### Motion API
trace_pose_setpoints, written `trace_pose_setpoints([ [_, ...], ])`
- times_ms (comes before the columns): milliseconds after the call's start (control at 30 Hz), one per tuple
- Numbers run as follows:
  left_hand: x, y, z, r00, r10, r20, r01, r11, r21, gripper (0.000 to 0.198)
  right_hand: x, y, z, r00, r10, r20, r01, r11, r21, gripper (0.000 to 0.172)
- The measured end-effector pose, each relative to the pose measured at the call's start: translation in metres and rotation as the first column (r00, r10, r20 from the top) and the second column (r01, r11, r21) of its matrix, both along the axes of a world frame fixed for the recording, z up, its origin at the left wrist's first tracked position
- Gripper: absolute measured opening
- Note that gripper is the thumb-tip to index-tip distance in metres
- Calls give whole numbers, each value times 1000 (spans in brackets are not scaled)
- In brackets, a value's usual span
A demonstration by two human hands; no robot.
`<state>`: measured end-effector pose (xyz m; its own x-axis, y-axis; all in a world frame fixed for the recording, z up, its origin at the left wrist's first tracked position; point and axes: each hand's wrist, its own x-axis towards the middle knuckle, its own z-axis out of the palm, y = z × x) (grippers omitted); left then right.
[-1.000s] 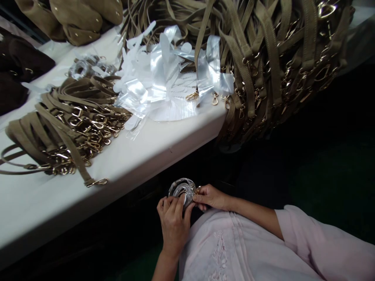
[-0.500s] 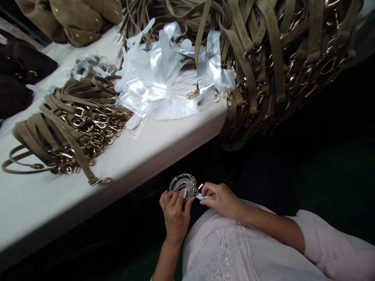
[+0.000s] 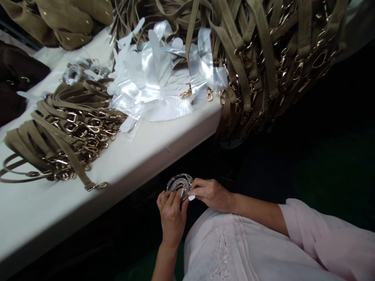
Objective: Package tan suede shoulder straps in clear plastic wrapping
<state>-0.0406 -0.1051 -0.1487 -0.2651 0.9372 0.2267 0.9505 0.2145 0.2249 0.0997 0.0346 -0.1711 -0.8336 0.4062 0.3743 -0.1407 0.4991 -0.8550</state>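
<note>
Just off the table's front edge, in the head view, a coiled strap wrapped in shiny clear plastic [image 3: 179, 180] is held over my lap. My left hand [image 3: 172, 214] grips its near side, fingers bent into the ring and thumb on the right. At the coil's right edge my right hand [image 3: 213, 194] has its fingertips pinched together, touching the wrapping. From under those fingers pokes the rounded end of a white paper strip [image 3: 191, 198]. The fingers hide the strip's other part and most of the coil's near side.
A white table [image 3: 123, 160] slants across the view. On it lie olive straps with gold clasps [image 3: 64, 128], white paper strips and clear plastic pieces [image 3: 152, 74], wrapped coils [image 3: 73, 73] and olive bags [image 3: 73, 23]. More long straps [image 3: 260, 58] hang over the right end.
My right hand has moved left from beside the coil to its edge, bringing the white strip against it. The gold clasp seen there before is now covered. My left hand keeps its grip.
</note>
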Motion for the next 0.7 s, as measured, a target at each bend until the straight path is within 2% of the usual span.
trace_pose_setpoints([
  [100,-10,-3,0,998,32,-56,-31,999,16,25,-11,2,-5,992,59,-108,-38,982,186,23],
  [200,-18,-8,0,997,38,-66,-37,999,15,25,-24,1,-12,982,93,-161,-52,968,245,22],
  [333,-21,-12,-5,999,34,0,-34,999,30,25,-36,-2,-16,977,95,-191,-34,953,300,23],
  [433,-20,-11,-6,999,28,33,-30,998,56,25,-43,-3,-18,981,78,-176,-28,963,268,22],
  [567,-22,-7,-1,996,-20,85,15,999,52,30,-50,-2,-23,994,23,-105,-4,983,185,19],
  [633,-24,-5,3,988,-47,147,39,998,54,29,-52,-3,-23,997,-7,-79,16,994,109,16],
  [700,-26,-3,5,972,-21,233,4,997,72,25,-53,-3,-22,998,-34,-51,35,999,23,11],
])
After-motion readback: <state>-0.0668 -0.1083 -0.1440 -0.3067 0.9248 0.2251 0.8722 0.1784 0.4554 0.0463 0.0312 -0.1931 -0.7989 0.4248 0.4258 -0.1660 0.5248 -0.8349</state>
